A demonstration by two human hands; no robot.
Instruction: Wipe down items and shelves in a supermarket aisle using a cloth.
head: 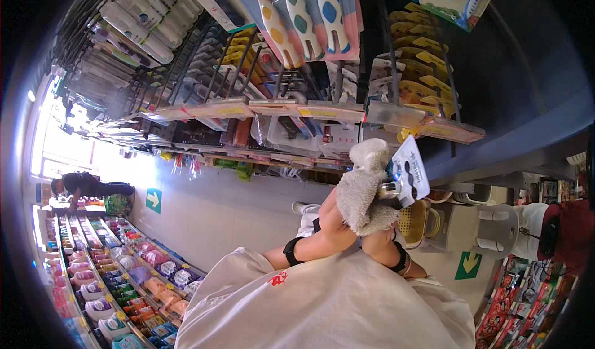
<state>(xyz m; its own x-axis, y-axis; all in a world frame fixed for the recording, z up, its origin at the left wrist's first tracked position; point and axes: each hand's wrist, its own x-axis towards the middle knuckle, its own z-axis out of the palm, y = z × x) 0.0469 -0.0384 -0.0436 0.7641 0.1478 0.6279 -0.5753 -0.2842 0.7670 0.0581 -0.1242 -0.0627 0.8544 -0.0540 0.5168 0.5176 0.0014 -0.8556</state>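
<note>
My left hand is at a fluffy grey cloth, which covers most of its fingers and stands up in a rounded lump at the top. My right hand is below and to the right, largely hidden by the same cloth, so its fingers do not show. A carded package with a clear hang tag and a small shiny cylindrical part sticks out from the cloth's right side; which hand bears it cannot be told. Both wrists wear black bands. Just above is the price rail of a hook rack.
Packaged toothbrushes and yellow carded goods hang ahead. Bottles fill shelves at the lower left. A person stands far left, another person at right. A yellow basket and grey bins are right of my hands.
</note>
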